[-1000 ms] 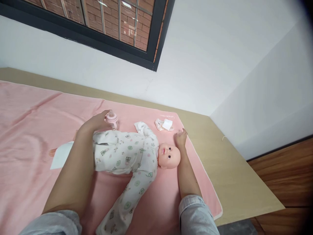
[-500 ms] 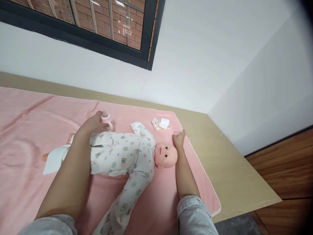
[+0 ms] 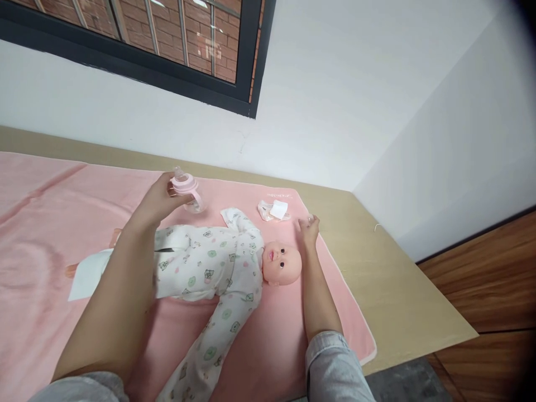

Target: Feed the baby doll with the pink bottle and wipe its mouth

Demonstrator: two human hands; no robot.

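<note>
By the left hand (image 3: 161, 198), curled around it, the bottle (image 3: 185, 184) has been lifted near the surface's (image 3: 377, 268) far edge; its base seems now free. In the half-curled right hand (image 3: 309, 229), near the blanket's (image 3: 276, 335) far right corner, a small transparent thing (image 3: 310, 219) seems held.

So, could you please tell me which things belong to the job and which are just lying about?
Held, seemingly for the job:
pink bottle, in the left hand
small clear piece, in the right hand; unclear what

Not held, seemingly lying about:
dressed doll, on its back
flat white piece by its legs
clear packet and white square
pink blanket beneath them
</note>
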